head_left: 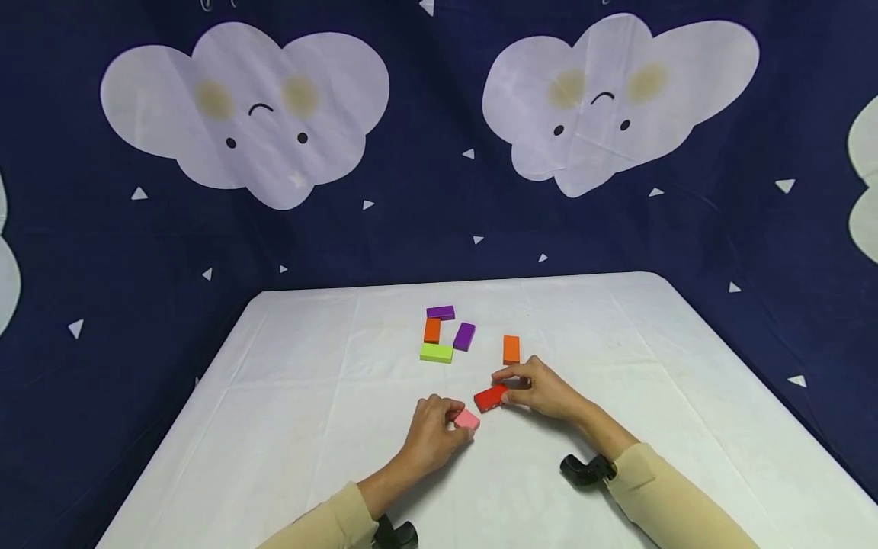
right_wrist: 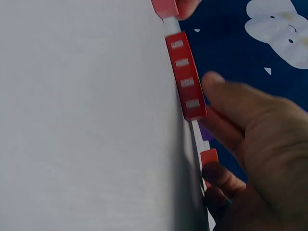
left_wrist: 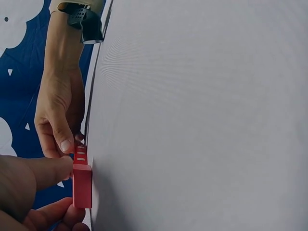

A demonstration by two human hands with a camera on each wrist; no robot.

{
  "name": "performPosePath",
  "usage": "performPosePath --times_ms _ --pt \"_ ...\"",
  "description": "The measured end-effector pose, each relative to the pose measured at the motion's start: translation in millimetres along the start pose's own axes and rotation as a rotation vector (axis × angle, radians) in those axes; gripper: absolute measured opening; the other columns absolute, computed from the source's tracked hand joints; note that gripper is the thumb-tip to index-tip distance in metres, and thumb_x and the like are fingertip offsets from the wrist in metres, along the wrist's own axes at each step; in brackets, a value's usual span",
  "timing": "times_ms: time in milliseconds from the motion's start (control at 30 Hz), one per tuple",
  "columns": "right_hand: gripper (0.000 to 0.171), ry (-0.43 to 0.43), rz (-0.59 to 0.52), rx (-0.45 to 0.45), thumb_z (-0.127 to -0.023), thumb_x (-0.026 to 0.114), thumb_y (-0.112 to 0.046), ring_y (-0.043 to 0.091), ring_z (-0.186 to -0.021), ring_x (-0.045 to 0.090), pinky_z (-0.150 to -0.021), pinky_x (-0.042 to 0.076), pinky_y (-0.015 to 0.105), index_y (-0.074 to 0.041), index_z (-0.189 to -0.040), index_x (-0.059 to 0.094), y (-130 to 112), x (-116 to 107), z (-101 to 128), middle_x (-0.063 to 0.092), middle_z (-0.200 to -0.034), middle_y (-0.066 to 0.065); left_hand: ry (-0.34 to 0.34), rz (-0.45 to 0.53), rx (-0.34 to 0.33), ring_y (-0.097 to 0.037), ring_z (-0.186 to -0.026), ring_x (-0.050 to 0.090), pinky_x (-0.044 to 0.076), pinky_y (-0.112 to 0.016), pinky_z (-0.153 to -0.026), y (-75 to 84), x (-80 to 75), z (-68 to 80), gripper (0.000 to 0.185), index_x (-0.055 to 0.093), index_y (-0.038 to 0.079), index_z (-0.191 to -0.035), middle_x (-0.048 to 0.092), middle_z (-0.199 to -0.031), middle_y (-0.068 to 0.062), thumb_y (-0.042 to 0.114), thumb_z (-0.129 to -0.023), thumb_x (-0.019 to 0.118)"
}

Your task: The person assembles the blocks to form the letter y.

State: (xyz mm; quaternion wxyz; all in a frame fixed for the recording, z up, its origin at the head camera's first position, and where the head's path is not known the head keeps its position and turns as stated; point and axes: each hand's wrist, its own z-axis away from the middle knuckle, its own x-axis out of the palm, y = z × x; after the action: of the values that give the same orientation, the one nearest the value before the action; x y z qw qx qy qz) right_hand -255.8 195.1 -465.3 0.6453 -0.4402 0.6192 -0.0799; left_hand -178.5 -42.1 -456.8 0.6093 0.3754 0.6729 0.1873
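- The left hand (head_left: 430, 436) is lying low on the white table (head_left: 288, 427), its thumb and fingers curling around a pink block (head_left: 467, 418) and pinching it; the block is sitting flat on the cloth at the fingertips.
- In the left wrist view, the thumb and a lower finger of the same hand (left_wrist: 29, 192) are closing on the near end of that block (left_wrist: 82, 185).
- The right hand (head_left: 542, 389) is resting just to the right, its fingertips pinching the right end of a red block (head_left: 490, 398) that is lying flat and angled on the table.
- The red block's other end is lying just beside the pink block; the head view is not showing whether the two are touching.
- From the right wrist, the red block (right_wrist: 186, 75) is showing a row of pale marks along its edge, with the thumb (right_wrist: 226, 96) alongside it.
- Farther back, an orange block (head_left: 511, 349) is lying alone, just beyond the right hand.
- Near the table's middle, a purple block (head_left: 440, 312), a second orange block (head_left: 432, 330), a lime-green block (head_left: 437, 352) and a second purple block (head_left: 464, 336) are lying close together.
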Motion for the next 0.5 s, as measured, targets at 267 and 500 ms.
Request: performPosePath --times_ms 267,500 --pt "0.030 0.192 0.011 0.127 -0.077 0.076 -0.025 0.016 -0.081 0.042 -0.070 0.035 0.027 -0.018 -0.106 0.072 -9 10 10 0.068 -0.106 0.004 0.011 0.041 0.006 -0.012 -0.079 0.040 0.032 -0.024 -0.067 -1.5 -3.2 1.7 0.030 0.070 0.001 -0.103 0.062 -0.087 -0.007 0.007 -0.073 0.072" --pt "0.033 0.312 0.048 0.178 -0.072 0.080 -0.026 0.017 -0.080 0.041 -0.070 0.031 0.029 -0.019 -0.103 0.073 -24 23 16 0.070 -0.101 0.001 0.002 0.058 0.006 -0.011 -0.078 0.039 0.030 -0.024 -0.066 -2.9 -5.1 1.9 0.030 0.070 0.001 -0.105 0.063 -0.089 -0.009 0.007 -0.075 0.070"
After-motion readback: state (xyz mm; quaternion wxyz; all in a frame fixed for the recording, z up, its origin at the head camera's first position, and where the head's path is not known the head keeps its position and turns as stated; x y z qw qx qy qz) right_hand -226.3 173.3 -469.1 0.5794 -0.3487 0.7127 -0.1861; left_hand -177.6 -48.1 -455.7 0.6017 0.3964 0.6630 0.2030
